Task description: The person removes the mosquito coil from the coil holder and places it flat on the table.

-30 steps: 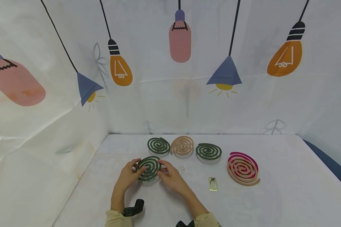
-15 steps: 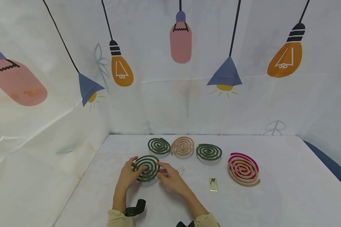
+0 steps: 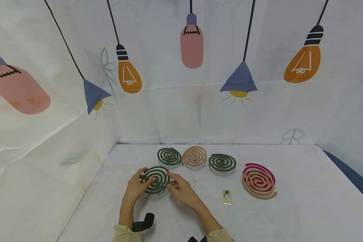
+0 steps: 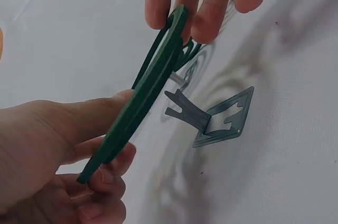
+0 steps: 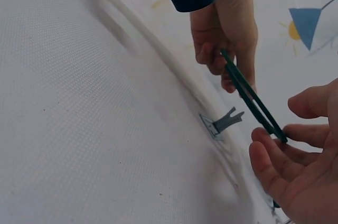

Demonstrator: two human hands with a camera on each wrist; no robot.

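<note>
A green mosquito coil (image 3: 156,180) is held tilted just above the table at the left. My left hand (image 3: 136,186) grips its left side, thumb on the upper face and fingers beneath, as the left wrist view (image 4: 113,139) shows. Fingers of my right hand (image 3: 183,191) hold the opposite edge; in the right wrist view that edge lies between fingertips, with the thumb apart. Below the coil, a metal coil stand (image 4: 216,118) rests on the table, its forked prong raised and apart from the coil. The coil hides most of this stand in the head view.
Behind lie a green coil (image 3: 169,156), a tan coil (image 3: 194,156) and another green coil (image 3: 222,162). Tan and pink coils (image 3: 259,181) overlap at the right. One flat metal stand (image 3: 227,197) lies mid-table; another (image 3: 193,182) lies by my right hand.
Both hands have shifted the held coil slightly left and tipped it a little between the first two frames. It has hardly moved since. The other coils and stands stay put.
</note>
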